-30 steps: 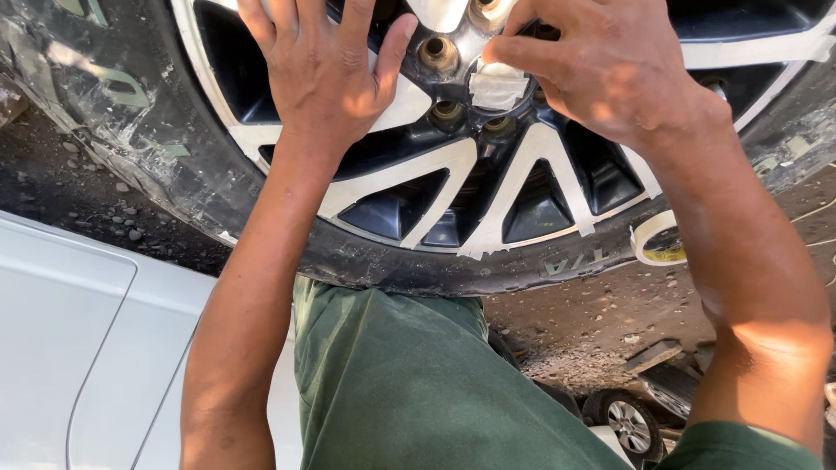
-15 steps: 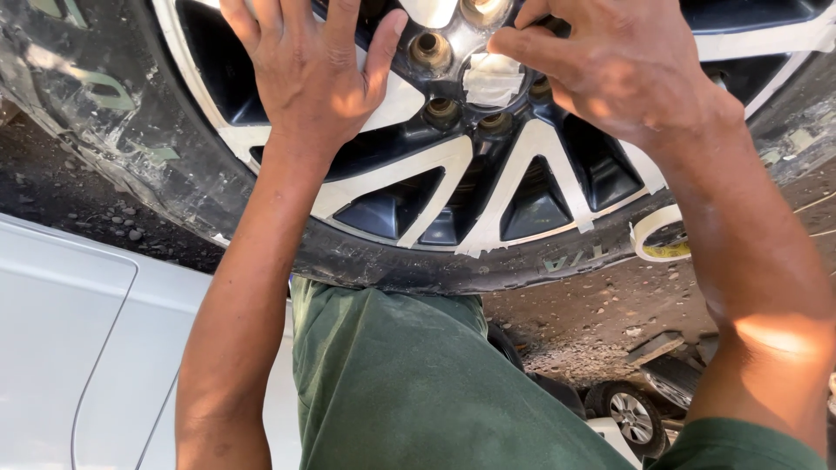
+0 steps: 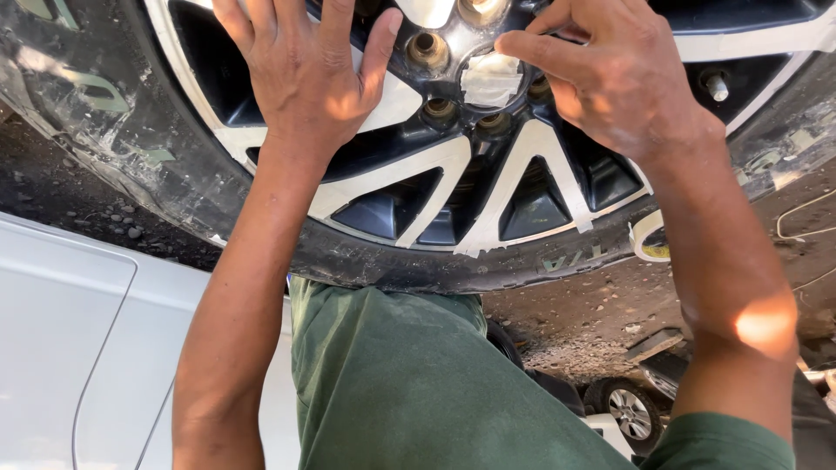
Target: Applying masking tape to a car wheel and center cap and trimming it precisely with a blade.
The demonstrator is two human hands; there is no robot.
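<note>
Fingers first: left hand [image 3: 305, 78] lies flat, fingers spread wide, palm pressed on a spoke of the alloy wheel [image 3: 453, 165], gripping nothing. Right hand [image 3: 618, 78] is curled, thumb and forefinger pinched toward the hub; whether they hold a tape edge I cannot tell.

Near: my green trouser leg [image 3: 392, 374] at 6 o'clock, white body panel [image 3: 61, 348] at 8 o'clock, small caster wheel [image 3: 629, 407] at 5 o'clock.

Mid: the wheel fills 10 to 2 o'clock, its tyre [image 3: 183, 183] leaning against my knee. Masking tape roll [image 3: 646, 237] sits at 4 o'clock, just beside the tyre on the dirt.

Far: hub cap [image 3: 489, 80] at 12 o'clock, covered in tape, with bare lug holes around it.

Handling, my read: wheel is heavy and rigid, so brace on spokes or rim, not the taped faces. Tape is light, thin, tears easily and wrinkles; take it by a free edge with fingertips. Tyre sidewall looks dusty, poor grip.
</note>
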